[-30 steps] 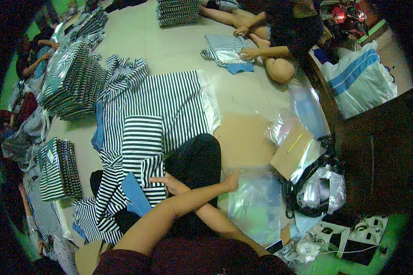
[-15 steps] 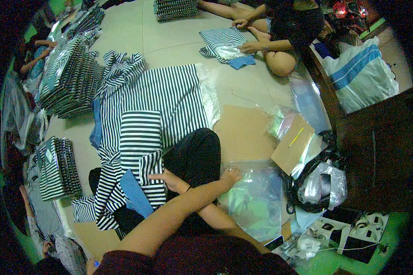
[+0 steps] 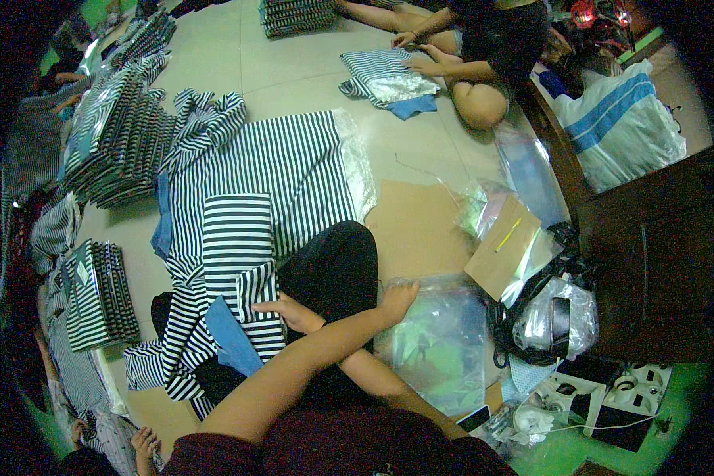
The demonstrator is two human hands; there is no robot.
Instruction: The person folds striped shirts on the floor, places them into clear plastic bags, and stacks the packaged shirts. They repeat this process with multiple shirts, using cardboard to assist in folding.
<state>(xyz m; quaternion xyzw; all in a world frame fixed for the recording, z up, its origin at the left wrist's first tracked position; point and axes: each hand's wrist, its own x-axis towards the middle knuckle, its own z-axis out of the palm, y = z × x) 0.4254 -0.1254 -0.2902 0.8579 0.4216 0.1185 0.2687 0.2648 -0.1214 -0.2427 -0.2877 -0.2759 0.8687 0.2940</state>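
Arms cross at frame centre. Left hand (image 3: 397,297): fingers spread flat, pressing the top edge of the clear plastic bags (image 3: 436,345), lower centre-right. Right hand (image 3: 293,312): fingers extended, resting together on the folded striped shirt (image 3: 242,262) lying across the lap, centre-left; no pinch visible. Judgement: shirt is folded but not yet bagged; bagging remains. More striped fabric (image 3: 285,174) lies spread above it, unfolded. Finished stacks (image 3: 95,297) sit at left edge. Cardboard sheet (image 3: 504,250) lies right of centre. Another person (image 3: 484,47) works upper right.
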